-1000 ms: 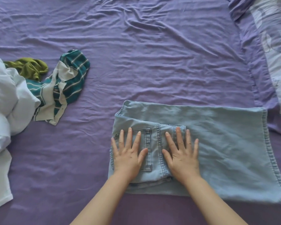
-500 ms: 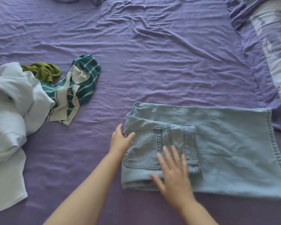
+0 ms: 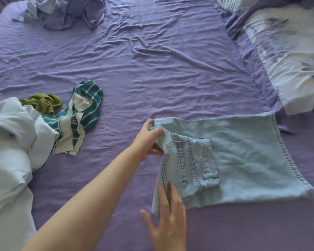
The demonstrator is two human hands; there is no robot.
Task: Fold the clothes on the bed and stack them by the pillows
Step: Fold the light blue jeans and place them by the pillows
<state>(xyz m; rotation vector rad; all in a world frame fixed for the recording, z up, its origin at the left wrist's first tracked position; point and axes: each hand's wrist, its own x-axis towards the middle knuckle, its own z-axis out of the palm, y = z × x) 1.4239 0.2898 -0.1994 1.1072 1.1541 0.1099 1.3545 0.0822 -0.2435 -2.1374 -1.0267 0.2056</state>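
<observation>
Nearest the bed's front edge, the right hand lies with straight, loosely spread fingers, their tips on the near left corner of the light blue denim jeans; it presses and does not grip. Just beyond it, the left hand reaches in from the front left and pinches the far left corner of the jeans between thumb and curled fingers, lifting that edge a little off the purple bedsheet.

The jeans sit right of centre near the front edge, part folded: the pocket-and-waistband end lies doubled over the wide leg panel, whose hem points toward the white-and-purple patterned pillows at the right edge. The hem lies close below them.

By my reading the jeans need at least one more fold and are not yet stacked. No folded stack shows by the pillows.

Toward the left edge wait a crumpled white garment, a teal-and-white striped shirt and an olive green cloth, all unfolded. At the far left corner lies a rumpled lavender-and-pale-blue heap, also untouched.
</observation>
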